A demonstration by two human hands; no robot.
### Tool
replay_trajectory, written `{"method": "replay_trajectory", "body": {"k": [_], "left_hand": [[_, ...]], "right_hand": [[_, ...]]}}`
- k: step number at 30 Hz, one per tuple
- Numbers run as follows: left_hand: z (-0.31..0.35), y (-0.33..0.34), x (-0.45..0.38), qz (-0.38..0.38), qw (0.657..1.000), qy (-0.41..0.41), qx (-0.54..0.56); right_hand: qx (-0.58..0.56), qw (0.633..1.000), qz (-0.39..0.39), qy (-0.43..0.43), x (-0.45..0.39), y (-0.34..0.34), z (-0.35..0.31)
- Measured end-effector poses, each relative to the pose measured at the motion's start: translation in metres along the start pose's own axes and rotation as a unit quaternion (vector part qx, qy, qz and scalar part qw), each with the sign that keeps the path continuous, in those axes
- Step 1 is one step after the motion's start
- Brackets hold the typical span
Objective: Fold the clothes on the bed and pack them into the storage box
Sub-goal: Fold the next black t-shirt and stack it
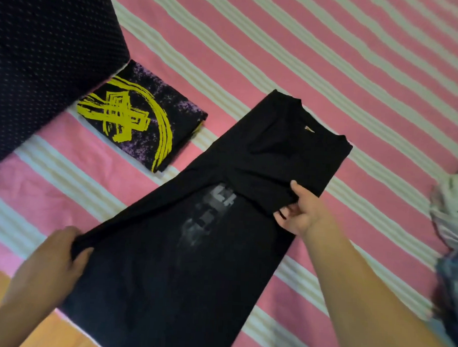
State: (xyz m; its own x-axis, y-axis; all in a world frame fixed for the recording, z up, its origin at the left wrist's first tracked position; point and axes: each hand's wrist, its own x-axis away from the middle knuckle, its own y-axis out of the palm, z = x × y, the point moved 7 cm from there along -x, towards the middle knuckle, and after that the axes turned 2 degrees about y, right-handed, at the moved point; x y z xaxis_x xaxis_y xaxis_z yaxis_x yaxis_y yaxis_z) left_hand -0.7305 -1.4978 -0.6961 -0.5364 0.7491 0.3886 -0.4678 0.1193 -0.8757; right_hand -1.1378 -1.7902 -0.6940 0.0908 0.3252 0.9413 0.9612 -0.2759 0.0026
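Two hands on a black T-shirt

Across the pink-and-cream striped bed [332, 59] I see a long black cotton T-shirt [187, 250] lying flat, its sides folded in. A folded black-and-purple shirt with a yellow print [143, 117] lies beside it. My left hand [53, 260] grips its left edge; my right hand [298, 211] pinches the folded sleeve.

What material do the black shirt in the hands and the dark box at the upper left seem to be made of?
Black shirt: it looks like a soft matte knit, perhaps cotton; it drapes and bunches where the left hand and right hand grip it. The grey print looks faded.
Dark box: probably woven fabric with a small dotted pattern; its corner is soft and rounded. I cannot tell the exact fibre.
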Motion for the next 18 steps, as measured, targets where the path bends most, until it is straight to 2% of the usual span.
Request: {"method": "replay_trajectory", "body": {"k": [3,6,10,12,15,18], "left_hand": [[0.005,-0.010,0.012,0.012,1.000,-0.025,-0.004],[0.012,-0.027,0.030,-0.001,0.999,-0.053,-0.011],[0.039,-0.060,0.072,0.001,1.000,-0.013,-0.021],[0.062,-0.074,0.105,0.012,0.999,0.022,-0.023],[0.097,-0.073,0.153,0.026,0.994,0.101,-0.043],[0.128,-0.030,0.190,-0.004,0.989,0.137,-0.051]], "right_hand": [[0.009,1.000,0.000,0.007,0.011,0.017,-0.008],[-0.019,0.997,-0.010,-0.076,0.038,0.043,-0.041],[0.019,0.981,-0.068,-0.182,0.109,0.096,-0.095],[0.051,0.972,-0.066,-0.220,0.147,0.103,-0.122],[0.088,0.959,-0.048,-0.266,0.178,0.069,-0.150],[0.128,0.955,-0.033,-0.267,0.159,0.002,-0.158]]}}
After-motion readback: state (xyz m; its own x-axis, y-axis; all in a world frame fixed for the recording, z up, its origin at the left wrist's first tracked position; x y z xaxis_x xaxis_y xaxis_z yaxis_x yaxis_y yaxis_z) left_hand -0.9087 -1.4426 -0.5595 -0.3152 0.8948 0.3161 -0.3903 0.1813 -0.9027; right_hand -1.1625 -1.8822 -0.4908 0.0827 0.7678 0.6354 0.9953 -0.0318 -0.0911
